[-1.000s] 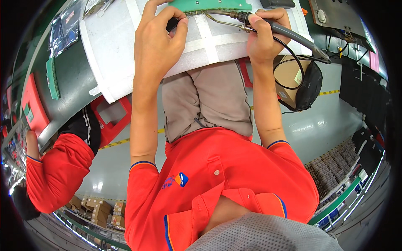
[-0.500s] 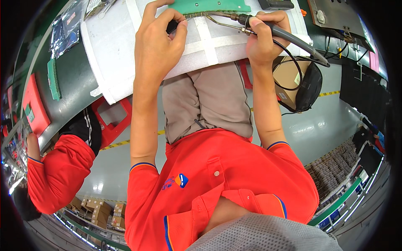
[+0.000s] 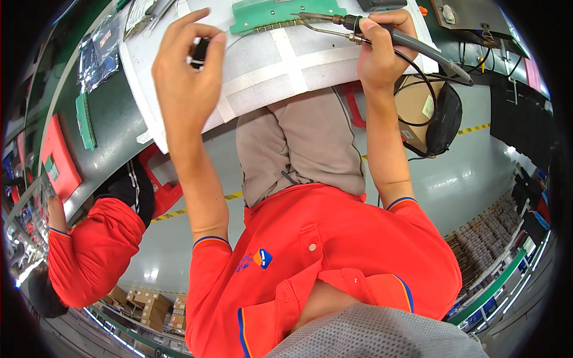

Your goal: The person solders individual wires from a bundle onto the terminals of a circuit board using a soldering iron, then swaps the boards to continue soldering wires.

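Note:
My right hand is closed round a soldering iron with a grey handle and a thin metal feed tube below its tip. The tip lies over a long green circuit board, which has a row of gold-coloured contacts along its near edge. To the left of the board, my left hand is curled, thumb and fingers round a small black object with a pale end; its kind is unclear. A thin wire seems to run from near those fingers toward the board.
Under the board is a white foam mat with pale tape strips. A cable loops from the iron beside a cardboard box at right. On the dark green bench lie a silvery bag, another green board and a red tray. A co-worker sits at left.
My left hand has moved left, away from the board's contacts, with the black object still in it. The iron's tip has shifted slightly up onto the board. The whole view has shifted a little.

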Tool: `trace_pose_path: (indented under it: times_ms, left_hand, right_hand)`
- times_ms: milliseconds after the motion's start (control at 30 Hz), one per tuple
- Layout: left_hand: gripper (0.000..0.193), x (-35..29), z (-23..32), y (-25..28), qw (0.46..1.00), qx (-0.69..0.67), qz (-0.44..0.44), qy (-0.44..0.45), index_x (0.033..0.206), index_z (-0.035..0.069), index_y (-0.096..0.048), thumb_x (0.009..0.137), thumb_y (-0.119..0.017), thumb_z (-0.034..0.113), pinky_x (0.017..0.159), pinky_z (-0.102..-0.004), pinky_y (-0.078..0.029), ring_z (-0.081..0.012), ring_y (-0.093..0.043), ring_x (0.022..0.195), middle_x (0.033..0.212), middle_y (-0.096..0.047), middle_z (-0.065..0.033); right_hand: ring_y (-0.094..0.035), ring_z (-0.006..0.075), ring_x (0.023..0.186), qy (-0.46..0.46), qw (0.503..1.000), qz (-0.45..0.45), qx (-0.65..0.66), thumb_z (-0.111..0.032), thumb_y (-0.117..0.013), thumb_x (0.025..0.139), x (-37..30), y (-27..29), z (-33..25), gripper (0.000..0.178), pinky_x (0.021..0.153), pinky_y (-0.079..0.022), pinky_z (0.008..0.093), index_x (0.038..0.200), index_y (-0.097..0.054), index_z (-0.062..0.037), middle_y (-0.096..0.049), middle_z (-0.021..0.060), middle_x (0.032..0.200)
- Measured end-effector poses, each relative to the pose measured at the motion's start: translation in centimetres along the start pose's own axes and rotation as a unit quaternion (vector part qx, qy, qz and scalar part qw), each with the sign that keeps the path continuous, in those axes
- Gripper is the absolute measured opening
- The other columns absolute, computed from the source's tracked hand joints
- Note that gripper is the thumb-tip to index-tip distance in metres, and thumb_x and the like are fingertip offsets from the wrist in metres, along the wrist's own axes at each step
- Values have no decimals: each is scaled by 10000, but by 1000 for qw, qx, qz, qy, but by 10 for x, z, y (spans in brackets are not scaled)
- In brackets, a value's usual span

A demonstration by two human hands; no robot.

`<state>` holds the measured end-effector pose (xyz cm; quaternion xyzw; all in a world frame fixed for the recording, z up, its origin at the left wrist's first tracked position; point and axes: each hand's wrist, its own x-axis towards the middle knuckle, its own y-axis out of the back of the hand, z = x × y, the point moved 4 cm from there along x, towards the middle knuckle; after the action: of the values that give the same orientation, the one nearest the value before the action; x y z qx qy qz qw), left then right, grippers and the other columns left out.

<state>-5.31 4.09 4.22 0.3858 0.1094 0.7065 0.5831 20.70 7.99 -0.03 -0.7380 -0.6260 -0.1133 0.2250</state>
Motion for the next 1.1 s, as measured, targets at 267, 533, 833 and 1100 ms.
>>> trace_pose_path:
  times_ms: [267,533,833,1100]
  left_hand:
    - [65,-6,27,-43,993,-120,-7,-2,808,-57,-547,807,-611,-47,602,-302,-482,-229,-590,625,1123,-625,-215]
    - [51,-18,-2,-57,955,-18,92,-283,818,-50,-558,805,-607,-45,605,-304,-498,-258,-613,664,1118,-618,-207]
    - [50,2,41,-40,993,-64,-37,96,820,-52,-558,797,-603,-50,608,-304,-500,-268,-619,684,1121,-620,-202]
    - [47,-2,22,-47,978,-142,-36,151,820,-52,-555,802,-599,-52,615,-310,-498,-268,-615,682,1125,-618,-200]
  right_hand:
    - [-505,99,643,16,996,50,69,40,-603,720,-6,5,22,86,628,-418,218,776,-545,11,-568,70,725]
    - [-503,92,622,19,1000,11,19,37,-616,726,-5,2,17,88,597,-417,216,780,-552,12,-576,69,729]
    - [-511,80,626,9,999,-24,38,45,-619,745,-8,-11,11,85,606,-427,207,789,-557,7,-579,61,730]
    - [-510,75,620,3,999,-41,28,39,-623,754,-7,-9,8,90,596,-422,204,803,-555,6,-583,59,738]
